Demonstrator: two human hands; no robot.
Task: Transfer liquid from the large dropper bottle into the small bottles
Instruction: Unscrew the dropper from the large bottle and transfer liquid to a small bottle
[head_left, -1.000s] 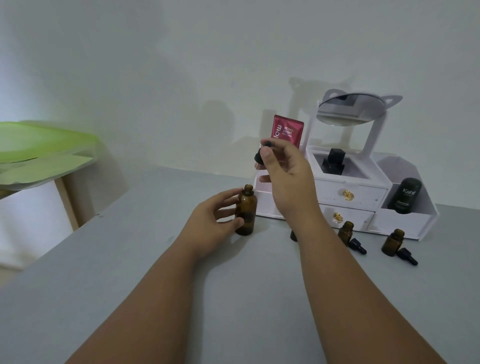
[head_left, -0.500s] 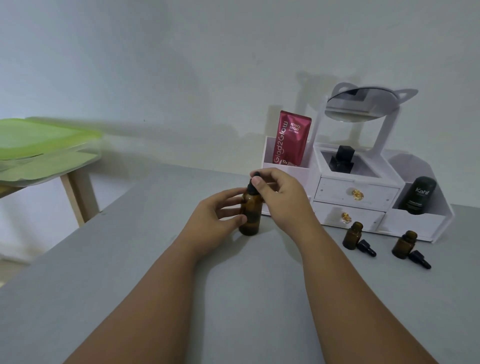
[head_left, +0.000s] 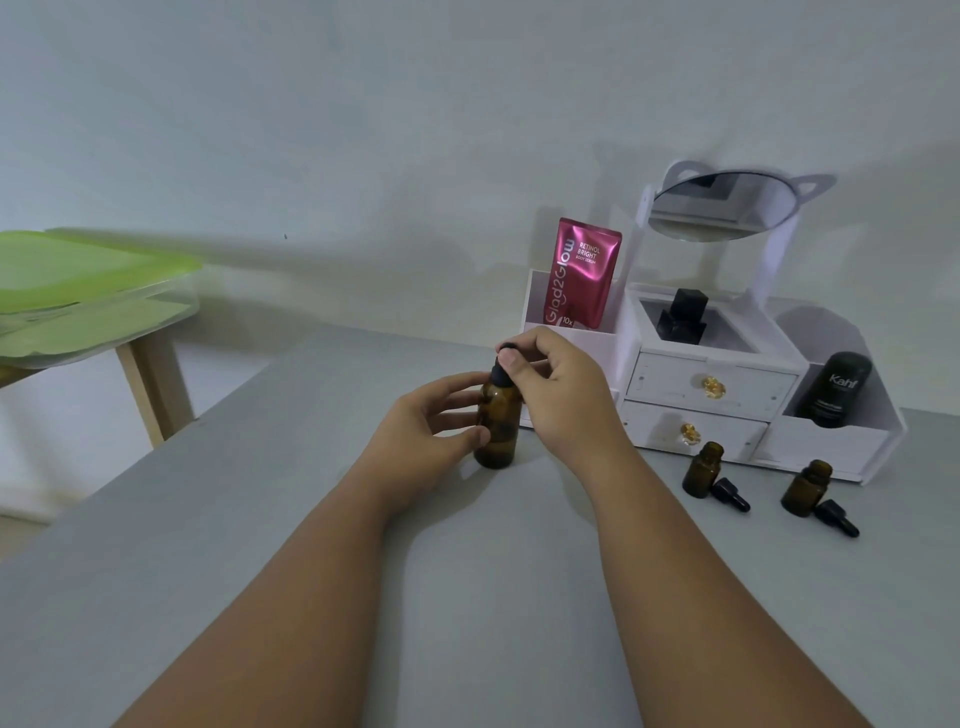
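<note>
The large amber dropper bottle (head_left: 500, 423) stands upright on the grey table (head_left: 467, 597). My left hand (head_left: 434, 426) wraps its body from the left. My right hand (head_left: 553, 387) pinches the black dropper cap (head_left: 503, 364) sitting on the bottle's neck. Two small amber bottles stand open to the right: one (head_left: 702, 469) with its black dropper cap (head_left: 731, 494) lying beside it, the other (head_left: 806, 487) with its cap (head_left: 836, 517) lying next to it.
A white cosmetics organiser (head_left: 717, 384) with drawers and a tilted mirror (head_left: 724, 205) stands against the wall, holding a pink sachet (head_left: 582, 273), a black item (head_left: 683, 315) and a black Kahf tube (head_left: 834, 389). A green-topped side table (head_left: 78, 291) is at left.
My right hand has come down from above with the dropper cap and set it on the large bottle's neck. My left hand stays on the bottle.
</note>
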